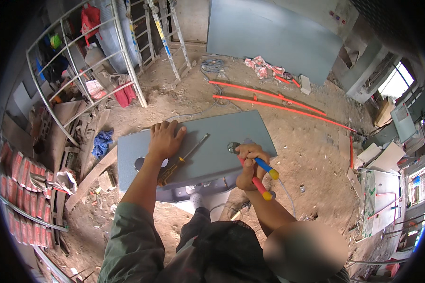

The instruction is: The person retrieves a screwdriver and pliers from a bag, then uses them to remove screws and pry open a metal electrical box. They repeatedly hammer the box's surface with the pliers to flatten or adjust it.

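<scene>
A grey metal box [212,137] lies across the space in front of me, its flat top facing up. My left hand [165,140] rests open on its left part, fingers spread and pressing on the surface. My right hand [252,164] grips pliers with a red handle and a blue handle [265,166], both yellow-tipped. The pliers' jaws are mostly hidden by the hand, close to a round hole [233,147] in the top. Between my hands lies a screwdriver [177,168] with a yellow-and-black handle. Another round hole [139,163] shows left of my left wrist.
Two orange-red pipes [278,100] lie on the dirt floor beyond the box. A stepladder [167,42] and a metal frame [85,70] stand at the far left. Stacked red-and-white bags [27,198] are at left. A large grey panel [274,37] leans at the back.
</scene>
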The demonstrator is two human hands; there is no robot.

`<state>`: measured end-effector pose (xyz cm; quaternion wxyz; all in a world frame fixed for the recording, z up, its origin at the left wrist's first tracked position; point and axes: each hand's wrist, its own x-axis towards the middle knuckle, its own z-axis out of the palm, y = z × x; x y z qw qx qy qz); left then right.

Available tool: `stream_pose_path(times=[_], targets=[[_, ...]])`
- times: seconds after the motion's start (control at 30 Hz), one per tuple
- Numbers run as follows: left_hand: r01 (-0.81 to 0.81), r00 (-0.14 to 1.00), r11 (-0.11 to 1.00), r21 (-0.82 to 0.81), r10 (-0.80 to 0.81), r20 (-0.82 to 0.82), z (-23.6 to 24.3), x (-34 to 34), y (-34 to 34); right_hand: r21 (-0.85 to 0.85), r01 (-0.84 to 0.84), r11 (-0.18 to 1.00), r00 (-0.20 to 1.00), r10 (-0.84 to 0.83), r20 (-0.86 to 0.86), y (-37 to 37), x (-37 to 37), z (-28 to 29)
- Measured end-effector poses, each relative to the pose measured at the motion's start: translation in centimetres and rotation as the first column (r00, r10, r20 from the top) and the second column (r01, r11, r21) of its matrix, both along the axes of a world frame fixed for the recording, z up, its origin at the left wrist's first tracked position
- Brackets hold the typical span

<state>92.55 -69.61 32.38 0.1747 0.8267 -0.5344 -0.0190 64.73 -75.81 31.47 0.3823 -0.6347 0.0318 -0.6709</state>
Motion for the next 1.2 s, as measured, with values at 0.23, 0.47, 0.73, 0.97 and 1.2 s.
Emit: stream_pose_path(times=[0.23,0.47,0.73,0.97,1.2], targets=[[0.007,0.999,1.000,-0.020,-0.008,-0.047,0.1,0.2,0.4,0.180,-0.013,0.984,0.994,0.031,-0.100,-2.5,1.3,3.7],[0.008,0.999,0.997,-0.076,-0.011,-0.040,-0.4,0.3,0.6,0.484,0.014,0.875,0.987,0.064,-0.145,-5.9,2.8,6.2],[0.008,0.998,0.998,-0.058,-0.012,-0.060,0.3,-0.1,0.4,0.583,-0.017,0.813,0.988,0.103,-0.115,-8.0,2.0,6.7],[-0.013,1.000,0.999,-0.035,0.012,-0.007,0.1,-0.2,0.5,0.428,0.043,0.903,0.960,0.081,-0.268,1.4,-3.3,4.2],[-0.024,1.000,1.000,0.007,0.025,-0.003,0.5,-0.5,0.3,0.311,-0.021,0.950,0.921,0.140,-0.365,2.9,-4.5,0.9]])
